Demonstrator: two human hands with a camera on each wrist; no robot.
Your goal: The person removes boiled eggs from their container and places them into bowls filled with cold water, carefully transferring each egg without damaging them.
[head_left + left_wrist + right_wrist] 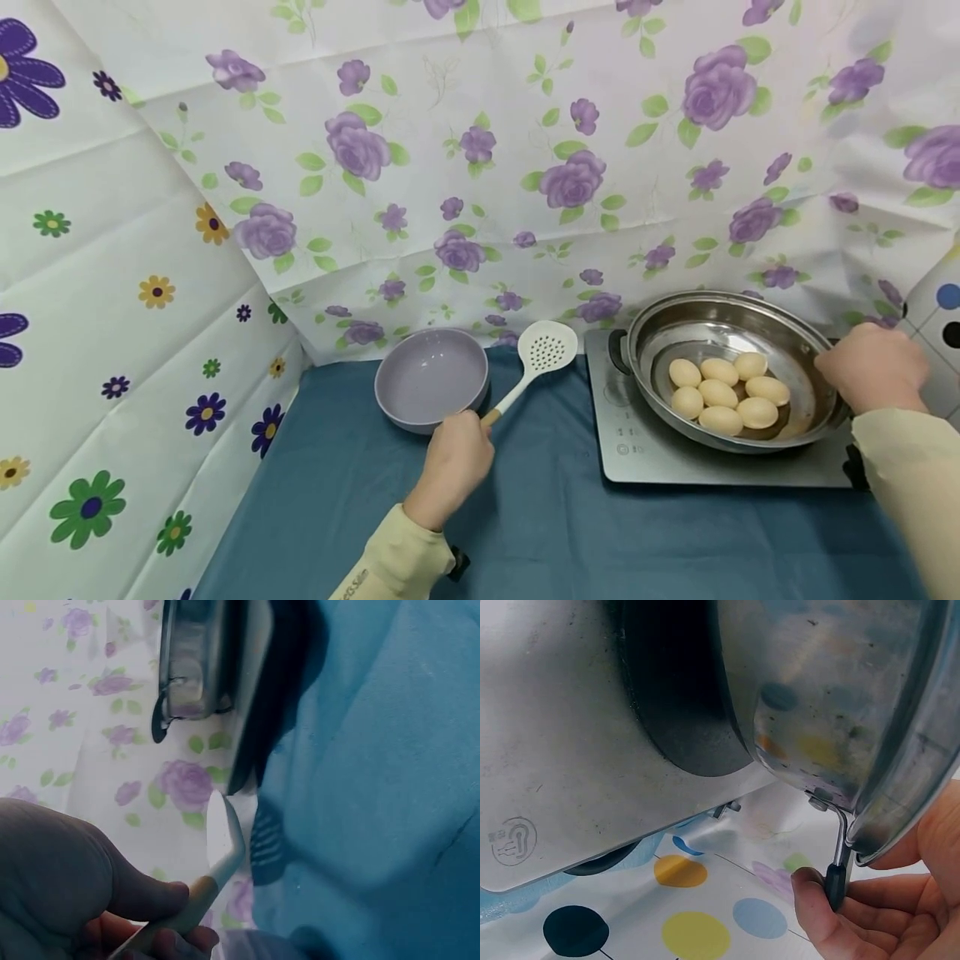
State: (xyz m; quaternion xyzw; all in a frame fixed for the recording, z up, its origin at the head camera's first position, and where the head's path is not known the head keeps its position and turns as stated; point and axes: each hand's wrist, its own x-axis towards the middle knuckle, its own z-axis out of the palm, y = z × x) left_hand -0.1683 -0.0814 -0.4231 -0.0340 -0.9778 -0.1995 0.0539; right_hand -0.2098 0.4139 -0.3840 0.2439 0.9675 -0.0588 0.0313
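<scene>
My left hand (459,454) grips the wooden-ended handle of a white slotted skimmer (549,347), its perforated head raised to the right over the blue cloth. In the left wrist view, thumb and fingers wrap the skimmer's handle (196,901). Just behind that hand is a lilac bowl (431,379), with nothing in it. My right hand (873,367) holds the right side handle (836,881) of a steel pan (738,304). Several pale eggs (718,394) lie inside the pan. In the right wrist view the pan's underside shows, with fingers curled round the handle.
Under the pan is a flat silver induction cooker (645,467) with touch marks at its front left. A blue cloth (525,525) covers the table. Floral sheets (465,200) hang close behind and at the left. The pan's left black handle (619,352) juts toward the skimmer.
</scene>
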